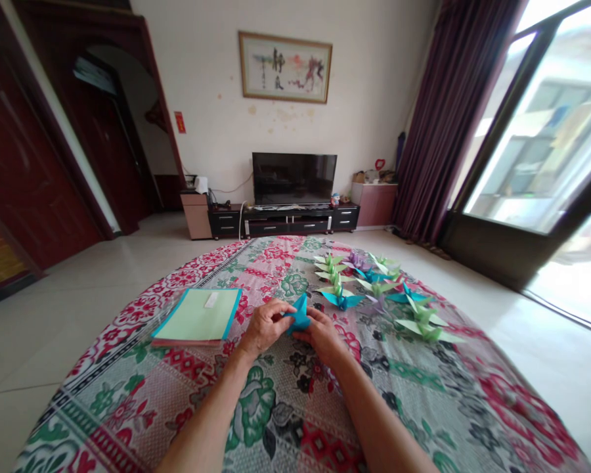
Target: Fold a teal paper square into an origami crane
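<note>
we grip a folded blue paper piece (300, 315) between our left hand (268, 325) and right hand (324, 336), over a flower-patterned tablecloth (285, 420); beyond, we see a low black drawered cabinet (270, 228), its contents hidden.

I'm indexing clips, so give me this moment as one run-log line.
left hand: holding blue folded paper | right hand: holding same paper | right of hands: paper cranes on tablecloth | left of hands: paper stack
</note>
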A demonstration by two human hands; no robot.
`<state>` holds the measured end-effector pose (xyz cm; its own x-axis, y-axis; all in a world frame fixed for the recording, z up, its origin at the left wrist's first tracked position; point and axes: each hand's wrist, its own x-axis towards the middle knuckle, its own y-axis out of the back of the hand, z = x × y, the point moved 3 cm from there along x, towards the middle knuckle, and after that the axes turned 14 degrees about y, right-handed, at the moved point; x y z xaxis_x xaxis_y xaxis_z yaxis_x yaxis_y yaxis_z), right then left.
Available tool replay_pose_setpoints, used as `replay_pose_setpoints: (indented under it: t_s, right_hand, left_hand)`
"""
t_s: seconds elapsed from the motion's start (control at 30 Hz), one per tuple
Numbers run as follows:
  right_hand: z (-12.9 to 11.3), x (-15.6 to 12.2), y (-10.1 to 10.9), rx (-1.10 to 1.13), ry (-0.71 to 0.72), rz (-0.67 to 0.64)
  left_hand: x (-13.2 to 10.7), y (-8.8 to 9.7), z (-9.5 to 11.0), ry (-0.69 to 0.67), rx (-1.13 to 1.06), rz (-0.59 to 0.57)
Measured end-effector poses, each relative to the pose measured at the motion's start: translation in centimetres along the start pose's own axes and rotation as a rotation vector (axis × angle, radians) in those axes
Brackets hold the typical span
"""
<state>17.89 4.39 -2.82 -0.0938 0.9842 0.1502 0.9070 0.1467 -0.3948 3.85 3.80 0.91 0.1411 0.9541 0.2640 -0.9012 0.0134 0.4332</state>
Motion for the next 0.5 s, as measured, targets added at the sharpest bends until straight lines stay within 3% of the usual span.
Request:
replay_pose_setpoints:
  t_s: [0.23,0.5]
  right_hand:
    - [0.23,0.26,0.24,0.057,-0.01,0.021]
    - [0.18,0.14,0.11,0.046,-0.008,0.021]
  left_hand:
    - [-0.16,-0.23,0.53,-0.08,0.041,0.007]
    - [-0.07,-0.07,0.23,-0.041,0.01,-0.006]
